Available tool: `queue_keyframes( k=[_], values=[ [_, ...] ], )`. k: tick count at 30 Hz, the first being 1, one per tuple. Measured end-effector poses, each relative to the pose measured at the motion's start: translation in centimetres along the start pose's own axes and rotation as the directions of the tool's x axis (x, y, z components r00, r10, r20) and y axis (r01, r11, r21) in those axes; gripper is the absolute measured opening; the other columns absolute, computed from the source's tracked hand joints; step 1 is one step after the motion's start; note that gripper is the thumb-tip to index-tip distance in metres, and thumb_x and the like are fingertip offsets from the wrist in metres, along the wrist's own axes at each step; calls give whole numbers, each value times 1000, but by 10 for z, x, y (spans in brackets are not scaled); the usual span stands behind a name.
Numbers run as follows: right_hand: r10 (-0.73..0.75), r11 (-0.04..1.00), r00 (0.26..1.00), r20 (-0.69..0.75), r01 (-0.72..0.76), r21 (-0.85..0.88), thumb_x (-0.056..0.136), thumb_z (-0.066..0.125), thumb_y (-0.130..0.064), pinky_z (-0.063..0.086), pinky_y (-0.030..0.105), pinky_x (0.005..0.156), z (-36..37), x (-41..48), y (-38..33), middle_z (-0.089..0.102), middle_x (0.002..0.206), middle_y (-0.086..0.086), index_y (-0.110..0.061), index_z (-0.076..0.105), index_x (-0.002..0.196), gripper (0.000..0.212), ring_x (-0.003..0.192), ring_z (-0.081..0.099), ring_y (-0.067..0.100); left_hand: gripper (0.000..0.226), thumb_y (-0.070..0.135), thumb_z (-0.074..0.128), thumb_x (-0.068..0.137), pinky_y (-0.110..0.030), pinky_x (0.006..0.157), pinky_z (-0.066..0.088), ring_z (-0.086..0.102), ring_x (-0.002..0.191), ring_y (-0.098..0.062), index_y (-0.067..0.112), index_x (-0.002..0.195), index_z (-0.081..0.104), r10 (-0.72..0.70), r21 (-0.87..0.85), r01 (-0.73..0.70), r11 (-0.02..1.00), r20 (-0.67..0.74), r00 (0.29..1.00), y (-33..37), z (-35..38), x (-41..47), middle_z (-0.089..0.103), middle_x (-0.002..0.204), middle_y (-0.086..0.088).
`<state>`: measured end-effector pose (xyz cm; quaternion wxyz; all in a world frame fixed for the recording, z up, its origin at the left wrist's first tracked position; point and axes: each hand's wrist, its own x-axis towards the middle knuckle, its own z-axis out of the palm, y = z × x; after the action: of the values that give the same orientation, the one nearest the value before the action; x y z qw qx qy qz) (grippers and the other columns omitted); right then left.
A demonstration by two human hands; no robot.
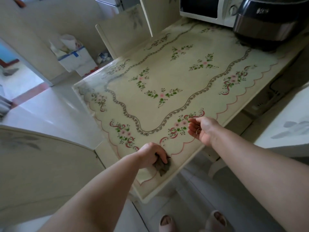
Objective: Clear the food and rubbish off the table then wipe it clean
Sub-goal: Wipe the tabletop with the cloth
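Observation:
A cream table (184, 91) with a flowered cover under clear plastic fills the middle of the view. My left hand (151, 154) grips a crumpled grey cloth (161, 166) and presses it on the table's near edge. My right hand (203, 129) hovers over the near right side of the table, palm cupped upward. A few small brownish scraps (197, 130) lie in that palm.
A white microwave (205, 10) and a dark cooker (270, 22) stand at the table's far right. Cream chairs sit at the far side (122, 32) and near left (41, 168). A white box stuffed with paper (75, 57) stands on the floor to the left.

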<state>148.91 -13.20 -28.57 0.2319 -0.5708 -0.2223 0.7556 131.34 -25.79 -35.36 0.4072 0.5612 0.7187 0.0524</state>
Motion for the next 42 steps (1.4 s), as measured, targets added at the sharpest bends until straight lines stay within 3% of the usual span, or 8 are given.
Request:
queue_keyframes(
  k=[8, 12, 14, 19, 21, 28, 38, 42],
  values=[
    [1, 1000, 1000, -17, -1, -23, 100, 31, -9, 48, 26, 62, 42, -20, 61, 51, 65, 6, -5, 56, 74, 36, 58, 48, 14, 53, -16, 40, 85, -26, 79, 53, 61, 96, -23, 25, 73, 71, -138, -189, 122, 974, -74, 988, -31, -24, -29, 62, 106, -1],
    [-2, 1000, 996, -84, 1, -15, 100, 32, -10, 49, 28, 62, 41, -28, 83, 52, 66, 7, -5, 57, 77, 34, 59, 49, 15, 44, -16, 36, 91, -25, 40, 49, 65, 50, -17, 12, 85, 69, -286, -614, 30, 789, -323, 902, -17, -63, -28, 71, 88, -16],
    [-1, 1000, 993, -115, 1, 0, 101, 32, -11, 48, 28, 62, 36, -32, 92, 52, 67, 7, -5, 56, 77, 35, 60, 50, 15, 33, -10, 40, 95, -19, 35, 46, 63, 44, -10, 7, 97, 68, -361, -657, -3, 753, -418, 834, -23, -82, -26, 72, 84, -13],
    [2, 999, 989, -147, 4, 40, 101, 30, -10, 44, 25, 58, 20, -47, 111, 49, 66, 7, -5, 53, 74, 36, 59, 47, 14, 47, 28, 66, 89, -29, 89, 49, 56, 107, -25, 28, 135, 55, -335, -32, 343, 939, -312, 889, -77, -79, -18, 51, 134, -7],
    [7, 998, 985, -171, 4, 58, 101, 29, -10, 44, 25, 58, 10, -49, 119, 49, 66, 7, -4, 54, 74, 37, 59, 48, 14, 51, 22, 69, 86, -36, 104, 43, 48, 122, -29, 32, 134, 56, -317, -37, 326, 945, -357, 879, -85, -69, -18, 44, 142, -6],
    [81, 996, 969, -235, -70, 57, 99, 26, -7, 44, 22, 46, -3, -42, 154, 47, 60, 6, -6, 51, 68, 40, 53, 45, 13, 45, 8, 56, 91, -32, 83, 52, 55, 105, -23, 39, 122, 64, -162, 215, 268, 939, -410, 898, -61, -42, -45, 59, 125, -1],
    [148, 986, 976, -159, -158, -54, 98, 27, -5, 43, 28, 55, 0, -45, 197, 56, 52, 8, -5, 51, 71, 36, 47, 52, 17, 40, 8, 57, 87, -33, 88, 52, 55, 101, -22, 35, 114, 68, -142, 175, 213, 961, -348, 927, -18, 25, -89, 60, 111, -1],
    [154, 981, 980, -128, -167, -98, 101, 27, -10, 45, 31, 58, -3, -49, 206, 56, 67, 11, -4, 54, 72, 40, 59, 53, 20, 33, 18, 65, 84, -34, 90, 53, 58, 101, -22, 37, 111, 69, -171, 84, 211, 974, -342, 924, -6, 51, -103, 60, 107, 1]
  ],
)
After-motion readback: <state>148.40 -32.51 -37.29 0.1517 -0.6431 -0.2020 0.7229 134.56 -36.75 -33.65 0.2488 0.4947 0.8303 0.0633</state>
